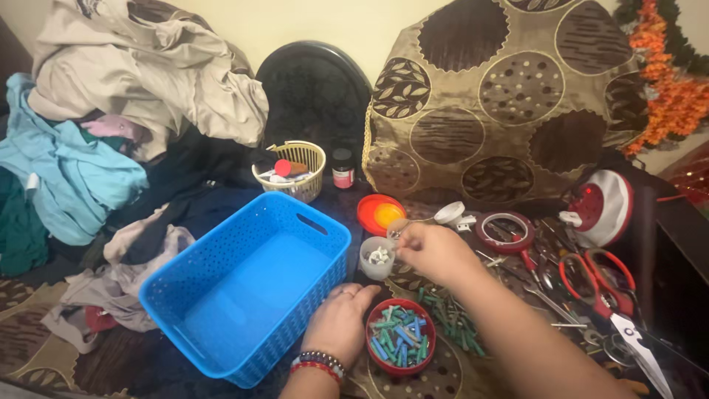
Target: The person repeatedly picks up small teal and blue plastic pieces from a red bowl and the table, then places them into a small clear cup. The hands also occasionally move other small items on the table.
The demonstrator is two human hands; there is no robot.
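Observation:
My left hand (338,323) rests flat on the cloth between a blue plastic basket (193,270) and a red round tub (401,336) filled with green and blue wall plugs. A beaded bracelet sits on that wrist. My right hand (432,251) is pinched over a small clear cup (376,258) that holds small metal bits; its fingertips grip something tiny at the cup's rim. I cannot make out what that item is. Loose green plugs (452,318) lie to the right of the red tub.
An orange lid (380,213) and a white cap (449,213) lie behind the cup. A cream wicker basket (292,170) and a dark jar (342,168) stand further back. Red-handled scissors (598,288), a tape roll (504,230) and tools crowd the right. Clothes (81,170) pile at left.

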